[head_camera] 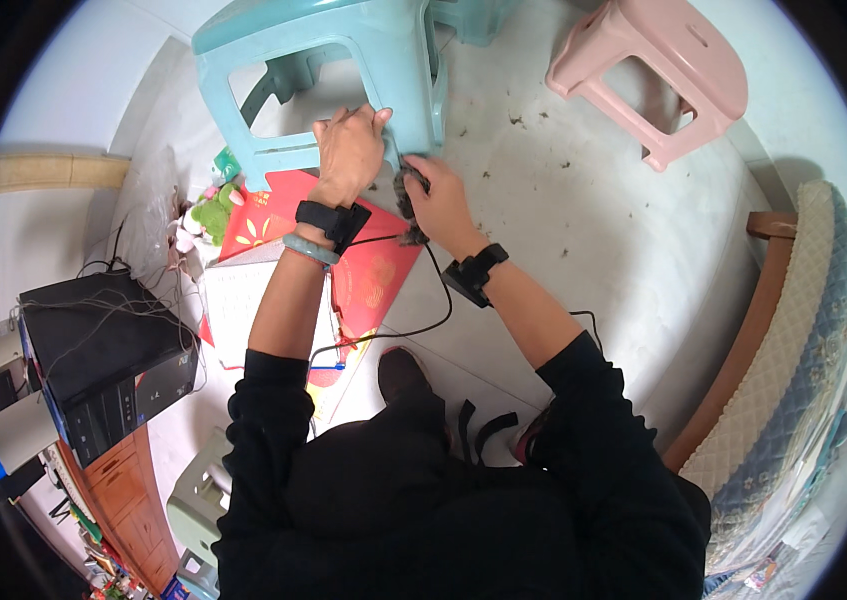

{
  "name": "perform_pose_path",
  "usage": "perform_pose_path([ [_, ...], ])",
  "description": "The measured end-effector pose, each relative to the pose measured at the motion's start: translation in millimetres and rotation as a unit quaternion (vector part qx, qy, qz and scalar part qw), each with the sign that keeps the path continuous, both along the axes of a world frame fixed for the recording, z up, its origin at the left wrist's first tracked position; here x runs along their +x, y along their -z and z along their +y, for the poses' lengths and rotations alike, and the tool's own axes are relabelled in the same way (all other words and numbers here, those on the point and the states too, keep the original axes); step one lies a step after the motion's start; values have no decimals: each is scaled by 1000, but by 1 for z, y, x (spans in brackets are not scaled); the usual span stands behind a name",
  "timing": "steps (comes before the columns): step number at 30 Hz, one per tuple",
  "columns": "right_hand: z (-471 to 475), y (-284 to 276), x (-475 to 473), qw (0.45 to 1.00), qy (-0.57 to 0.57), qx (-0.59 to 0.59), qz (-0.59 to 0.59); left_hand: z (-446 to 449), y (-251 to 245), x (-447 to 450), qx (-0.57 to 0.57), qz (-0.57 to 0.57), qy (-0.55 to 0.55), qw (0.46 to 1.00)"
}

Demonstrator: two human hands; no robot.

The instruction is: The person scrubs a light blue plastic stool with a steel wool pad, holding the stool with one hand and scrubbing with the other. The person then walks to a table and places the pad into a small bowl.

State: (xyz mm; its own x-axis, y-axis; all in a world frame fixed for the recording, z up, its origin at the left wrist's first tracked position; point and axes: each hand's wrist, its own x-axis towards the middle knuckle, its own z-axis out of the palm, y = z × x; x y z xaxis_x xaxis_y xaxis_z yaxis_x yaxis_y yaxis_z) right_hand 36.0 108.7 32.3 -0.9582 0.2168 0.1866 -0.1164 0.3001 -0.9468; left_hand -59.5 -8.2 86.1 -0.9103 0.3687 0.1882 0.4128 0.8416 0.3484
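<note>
A light-blue plastic stool (404, 82) stands before me, its seat at the far side of the picture. My left hand (352, 154) is curled at the stool's near leg and appears to grip it; the fingertips are hidden. Just to the right, close to the foot of that leg, my right hand (438, 206) pinches a dark grey, fuzzy clump (413, 235), whose exact kind I cannot tell. A thin black cable (447, 296) passes below it and curves over the floor. Black straps with small devices are on both wrists.
Small dark tufts (517, 120) are scattered on the pale tiled floor. A pink stool (682, 45) stands far right. Red printed sheets (374, 277) and a white paper (236, 300) lie left of my feet, near a black computer case (108, 315). A mattress (768, 360) edges the right.
</note>
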Motion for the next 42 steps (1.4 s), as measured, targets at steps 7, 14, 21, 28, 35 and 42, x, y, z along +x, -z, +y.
perform_pose_path([
  [7, 10, 5, 13, 996, -22, 80, -42, -2, 5, 8, 2, 14, 8, 1000],
  [14, -3, 7, 8, 990, -23, 136, -8, -2, 8, 4, -8, 13, -2, 1000],
  [21, 21, 9, 16, 941, -185, 281, 25, -1, 5, 5, -10, 15, -2, 1000],
  [28, 13, 18, 15, 976, -22, 160, 145, -1, 4, 4, 17, 38, 9, 999],
  [35, 36, 11, -3, 976, 161, 88, 118, -3, 8, 7, 5, 21, 8, 1000],
  [42, 48, 11, -17, 986, 29, 162, -7, -7, 8, 3, 13, 45, 13, 999],
])
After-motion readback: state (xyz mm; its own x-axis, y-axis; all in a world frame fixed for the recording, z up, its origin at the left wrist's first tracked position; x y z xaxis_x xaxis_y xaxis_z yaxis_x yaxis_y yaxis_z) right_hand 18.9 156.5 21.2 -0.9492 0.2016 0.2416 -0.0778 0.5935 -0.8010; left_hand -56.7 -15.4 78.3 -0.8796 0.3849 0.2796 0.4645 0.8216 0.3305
